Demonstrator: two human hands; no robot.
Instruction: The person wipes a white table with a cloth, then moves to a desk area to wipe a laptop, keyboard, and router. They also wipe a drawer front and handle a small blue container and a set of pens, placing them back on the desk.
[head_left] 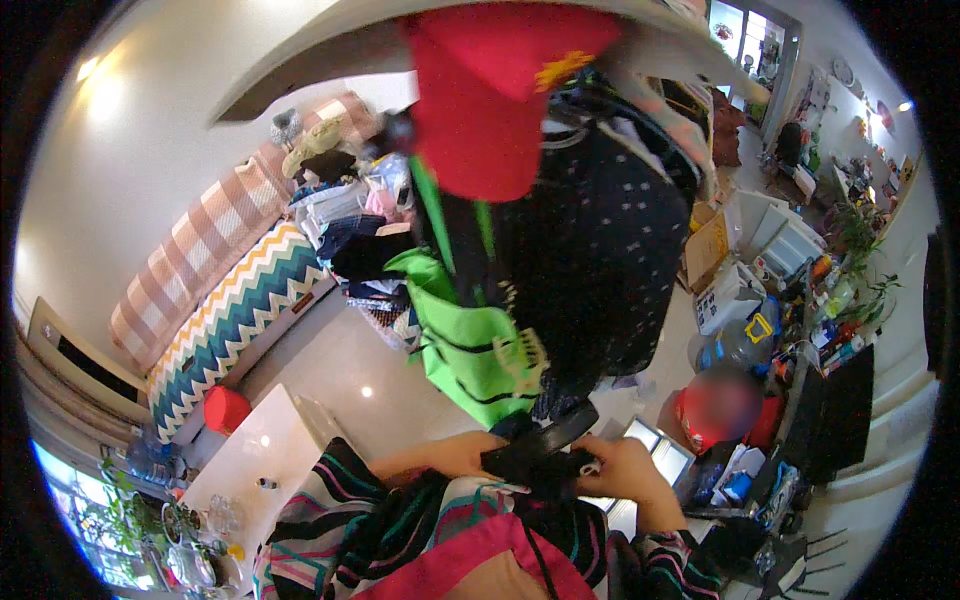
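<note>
In front of my waist, my left hand (462, 455) is closed at the left side of a black strap-like item (545, 440), its fingers partly hidden. From the other side my right hand (618, 468) grips the item's right part, thumb and fingers bent together. What kind of item it is I cannot make out. Just beyond my hands hangs a bright green bag (460, 350) on green straps. A red cap (475, 110) with a yellow mark hangs above it. To its right hangs a dark garment (620, 230) with small pale spots.
Clothes are piled on a sofa (235, 290) with zigzag and checked covers. A white table (270, 450) and red stool (227, 409) stand at left. Cardboard boxes (706, 248), a large clear bottle (745, 340) and a dark screen (845, 415) are at right.
</note>
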